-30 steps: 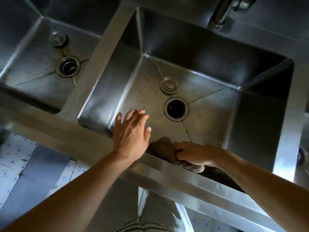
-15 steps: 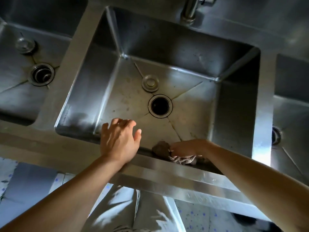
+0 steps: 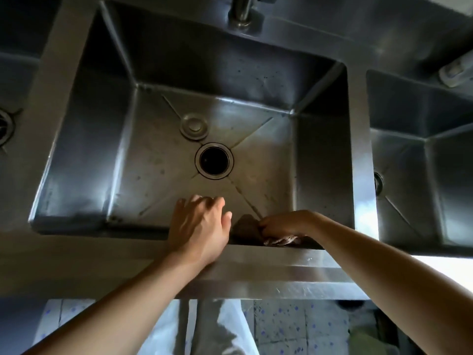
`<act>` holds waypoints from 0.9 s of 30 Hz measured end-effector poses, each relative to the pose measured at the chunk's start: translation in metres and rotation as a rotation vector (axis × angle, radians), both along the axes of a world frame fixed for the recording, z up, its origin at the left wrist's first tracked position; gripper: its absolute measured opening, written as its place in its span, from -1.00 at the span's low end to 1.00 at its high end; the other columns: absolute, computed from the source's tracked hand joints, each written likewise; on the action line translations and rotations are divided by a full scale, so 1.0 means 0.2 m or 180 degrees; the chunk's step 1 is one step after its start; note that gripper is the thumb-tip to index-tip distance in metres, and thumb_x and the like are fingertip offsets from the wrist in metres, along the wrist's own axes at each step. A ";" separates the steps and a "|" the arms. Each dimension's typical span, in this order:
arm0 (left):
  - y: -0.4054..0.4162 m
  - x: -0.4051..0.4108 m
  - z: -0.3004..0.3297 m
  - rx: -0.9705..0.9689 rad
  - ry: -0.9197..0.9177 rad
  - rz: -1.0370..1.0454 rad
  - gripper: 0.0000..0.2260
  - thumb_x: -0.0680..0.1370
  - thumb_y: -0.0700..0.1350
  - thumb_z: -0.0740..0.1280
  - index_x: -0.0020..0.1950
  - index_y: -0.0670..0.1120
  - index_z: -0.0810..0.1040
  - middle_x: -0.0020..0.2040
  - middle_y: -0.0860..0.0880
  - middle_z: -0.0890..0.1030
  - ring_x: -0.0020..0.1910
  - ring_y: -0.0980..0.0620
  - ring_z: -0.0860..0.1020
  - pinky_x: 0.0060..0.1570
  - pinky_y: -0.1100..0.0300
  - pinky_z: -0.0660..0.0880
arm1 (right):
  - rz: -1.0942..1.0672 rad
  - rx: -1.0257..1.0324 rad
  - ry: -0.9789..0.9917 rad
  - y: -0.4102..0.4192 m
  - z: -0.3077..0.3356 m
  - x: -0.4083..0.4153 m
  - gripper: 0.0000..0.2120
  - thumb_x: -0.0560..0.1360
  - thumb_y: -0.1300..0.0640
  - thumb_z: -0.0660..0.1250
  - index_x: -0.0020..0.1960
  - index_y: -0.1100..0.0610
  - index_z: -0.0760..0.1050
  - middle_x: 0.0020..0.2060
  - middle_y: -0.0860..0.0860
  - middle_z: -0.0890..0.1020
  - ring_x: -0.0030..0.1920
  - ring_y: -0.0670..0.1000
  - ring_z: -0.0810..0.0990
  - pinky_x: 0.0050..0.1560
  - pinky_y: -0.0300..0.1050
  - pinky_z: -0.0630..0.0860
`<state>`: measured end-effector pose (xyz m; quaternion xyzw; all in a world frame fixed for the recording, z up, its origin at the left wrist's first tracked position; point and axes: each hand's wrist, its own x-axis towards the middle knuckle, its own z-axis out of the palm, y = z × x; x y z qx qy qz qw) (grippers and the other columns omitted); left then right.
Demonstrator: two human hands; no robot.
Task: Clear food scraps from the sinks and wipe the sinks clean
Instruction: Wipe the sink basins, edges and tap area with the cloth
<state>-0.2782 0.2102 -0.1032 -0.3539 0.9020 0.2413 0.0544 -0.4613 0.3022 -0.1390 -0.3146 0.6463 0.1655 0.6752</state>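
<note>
The middle steel sink [image 3: 84,139] fills the view, its floor streaked with brown marks and specks. An open round drain [image 3: 214,160] sits at its centre, and the loose drain stopper [image 3: 194,126] lies just behind it. My right hand [image 3: 284,224] grips a brownish rag [image 3: 247,228] low against the sink's near wall, by the front rim. My left hand [image 3: 199,226] rests over the front rim just left of the rag, fingers bent loosely into the basin and holding nothing.
A second sink with a strainer drain [image 3: 3,126] lies to the left, a third sink [image 3: 419,160] to the right. The tap base [image 3: 242,11] rises behind the middle basin. A light object [image 3: 454,73] lies on the back ledge at right. Tiled floor shows below.
The view has shifted right, centring the middle sink. My left hand has moved right along the front rim toward the rag. My right hand keeps the rag at the near wall.
</note>
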 end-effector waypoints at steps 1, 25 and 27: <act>-0.01 0.01 0.00 -0.0018 0.0047 0.0016 -0.76 0.56 0.06 0.16 0.07 0.01 0.55 -0.09 0.01 0.64 -0.01 -0.04 0.54 0.03 0.05 0.34 | 0.0174 0.0114 0.0030 -0.01 -0.06 0.00 -0.80 0.60 0.19 0.07 0.08 0.18 0.45 -0.27 0.03 0.47 -0.34 -0.05 0.42 -0.32 -0.26 0.38; 0.36 -0.34 0.02 0.0101 -0.0204 0.0172 -0.80 0.52 0.00 0.08 -0.16 0.02 0.46 -0.22 0.02 0.60 -0.14 -0.01 0.53 0.02 0.06 0.34 | 0.1138 0.0146 0.0512 0.16 0.16 -0.22 -0.67 0.63 0.05 0.00 0.11 0.18 0.48 0.04 0.12 0.58 0.01 0.08 0.56 -0.01 -0.16 0.41; 0.36 -0.33 0.00 0.0007 -0.0156 0.0204 -0.84 0.51 -0.03 0.10 -0.19 0.02 0.43 -0.28 0.02 0.57 -0.18 -0.03 0.52 -0.05 0.05 0.34 | 0.1271 0.0098 0.0552 0.16 0.01 -0.22 -0.64 0.63 0.05 0.04 0.33 0.18 0.38 0.31 0.15 0.45 0.25 0.15 0.45 0.11 -0.10 0.32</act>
